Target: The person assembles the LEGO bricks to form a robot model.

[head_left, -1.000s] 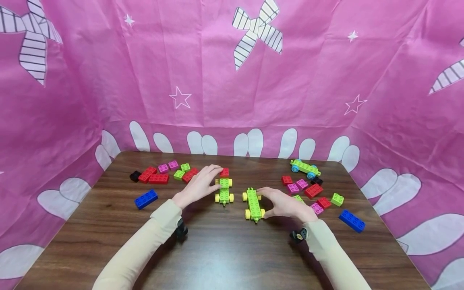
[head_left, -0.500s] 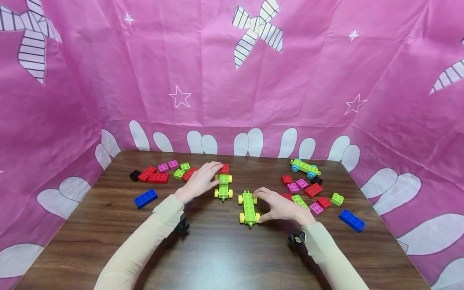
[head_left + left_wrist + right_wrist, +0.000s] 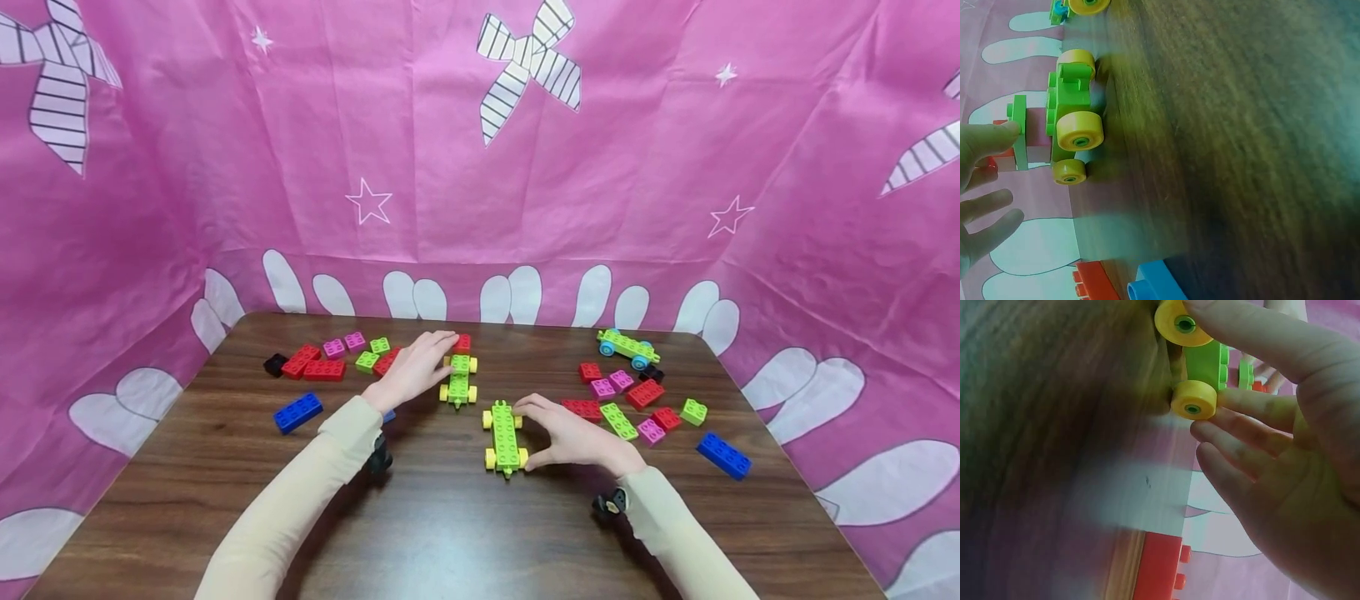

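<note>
My left hand holds a lime toy car with yellow wheels near the back middle of the table. In the left wrist view a pink brick sits on that car, topped by a lime brick with my thumb against it. Red shows beyond, partly hidden by the fingers. My right hand grips a second lime car base from its right side, nearer to me. Its thumb is at the near wheel and its fingers at the far one. This base has bare studs on top.
Red, pink, lime and black bricks lie in loose groups at both sides, with blue bricks in front of them. A lime car base with blue wheels stands at the back right. A pink curtain encloses the table.
My right hand has drawn its car base left and toward me, straightening it. The left hand's car has shifted slightly away from me, so the two cars stand farther apart front to back.
</note>
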`<state>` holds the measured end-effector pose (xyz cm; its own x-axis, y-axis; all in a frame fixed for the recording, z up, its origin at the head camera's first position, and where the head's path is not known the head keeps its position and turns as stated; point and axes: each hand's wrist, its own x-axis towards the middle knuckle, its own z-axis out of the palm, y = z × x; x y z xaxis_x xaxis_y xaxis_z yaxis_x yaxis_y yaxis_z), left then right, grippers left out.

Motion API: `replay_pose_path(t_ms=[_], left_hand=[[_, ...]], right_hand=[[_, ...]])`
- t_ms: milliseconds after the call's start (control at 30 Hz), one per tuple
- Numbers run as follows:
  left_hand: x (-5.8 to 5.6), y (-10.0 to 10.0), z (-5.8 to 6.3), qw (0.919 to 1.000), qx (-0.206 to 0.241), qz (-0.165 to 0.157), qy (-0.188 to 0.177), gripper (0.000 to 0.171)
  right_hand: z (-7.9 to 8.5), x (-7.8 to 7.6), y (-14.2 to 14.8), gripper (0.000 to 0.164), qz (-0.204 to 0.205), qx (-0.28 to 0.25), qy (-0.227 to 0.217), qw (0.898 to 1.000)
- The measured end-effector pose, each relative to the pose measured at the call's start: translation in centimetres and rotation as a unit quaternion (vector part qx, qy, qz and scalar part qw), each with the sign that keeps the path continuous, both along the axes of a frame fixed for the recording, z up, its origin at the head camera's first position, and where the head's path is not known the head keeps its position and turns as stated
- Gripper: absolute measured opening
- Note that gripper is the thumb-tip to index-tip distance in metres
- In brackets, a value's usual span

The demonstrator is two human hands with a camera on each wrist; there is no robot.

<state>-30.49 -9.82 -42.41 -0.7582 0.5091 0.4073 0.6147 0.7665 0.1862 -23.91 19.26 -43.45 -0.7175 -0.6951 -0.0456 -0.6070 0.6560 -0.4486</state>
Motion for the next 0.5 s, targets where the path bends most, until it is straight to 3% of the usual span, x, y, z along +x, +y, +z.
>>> replay_pose_path(t_ms=[167,500], left_hand=[[-0.67,0.17,-0.02,0.9998,-0.012,0.007,0.016,0.053],[-1.01,0.35,0.04,0.9995,-0.020,0.020,0.016,0.053]], right_hand=[[-0.18,0.26,-0.31,0.076,0.001,0.003,0.016,1.000],[-0.06,0.66,-0.85,0.075,0.000,0.007,-0.003,1.000]])
